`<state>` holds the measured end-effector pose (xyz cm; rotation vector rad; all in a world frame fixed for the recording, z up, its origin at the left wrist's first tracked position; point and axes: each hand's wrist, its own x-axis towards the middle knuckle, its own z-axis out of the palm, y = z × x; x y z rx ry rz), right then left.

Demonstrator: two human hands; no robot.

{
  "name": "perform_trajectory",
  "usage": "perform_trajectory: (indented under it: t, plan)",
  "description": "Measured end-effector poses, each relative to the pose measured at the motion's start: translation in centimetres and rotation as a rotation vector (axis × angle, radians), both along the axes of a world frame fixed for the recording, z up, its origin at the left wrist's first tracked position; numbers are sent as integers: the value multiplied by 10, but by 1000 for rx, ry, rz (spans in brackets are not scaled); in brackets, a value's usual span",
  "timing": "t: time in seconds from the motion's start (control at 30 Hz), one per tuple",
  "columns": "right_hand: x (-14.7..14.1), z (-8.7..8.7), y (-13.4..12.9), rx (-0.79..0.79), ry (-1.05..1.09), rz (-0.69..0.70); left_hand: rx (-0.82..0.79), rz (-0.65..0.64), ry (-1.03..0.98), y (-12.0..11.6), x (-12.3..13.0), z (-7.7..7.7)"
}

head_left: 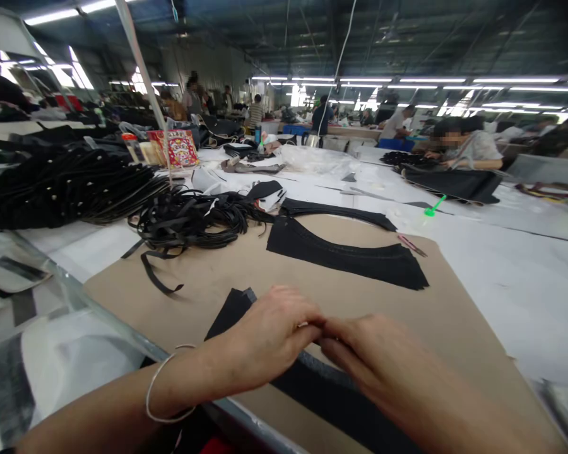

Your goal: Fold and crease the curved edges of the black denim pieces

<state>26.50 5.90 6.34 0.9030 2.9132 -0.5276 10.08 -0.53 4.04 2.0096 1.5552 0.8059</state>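
Note:
My left hand, with a thin bangle on the wrist, and my right hand meet fingertip to fingertip near the board's front edge. Both are closed in a pinch at the upper edge of a curved black fabric piece. That piece runs beneath my hands, one end showing left of my left hand and the other toward the bottom. What lies right between the fingertips is hidden. Beyond my hands lies a stack of similar curved black pieces, with another narrow black piece behind it.
A tan board covers the near table. On it are a tangled heap of black strips and small thread snips. A green-nozzled bottle stands further right. Piled black pieces sit left. A co-worker bends over material opposite.

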Motion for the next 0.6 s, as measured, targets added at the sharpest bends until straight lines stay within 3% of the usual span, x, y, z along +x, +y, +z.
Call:
perform_trajectory:
  t: [0.13, 0.37, 0.6]
  plan:
    - [11, 1, 3, -34, -32, -42, -124, -8, -137, 2, 0, -4]
    - [42, -3, 6, -54, -219, -146, -235, 6, 47, -2, -16, -9]
    - [39, -14, -17, -133, -316, -192, -403, -10, -175, -8, 20, -23]
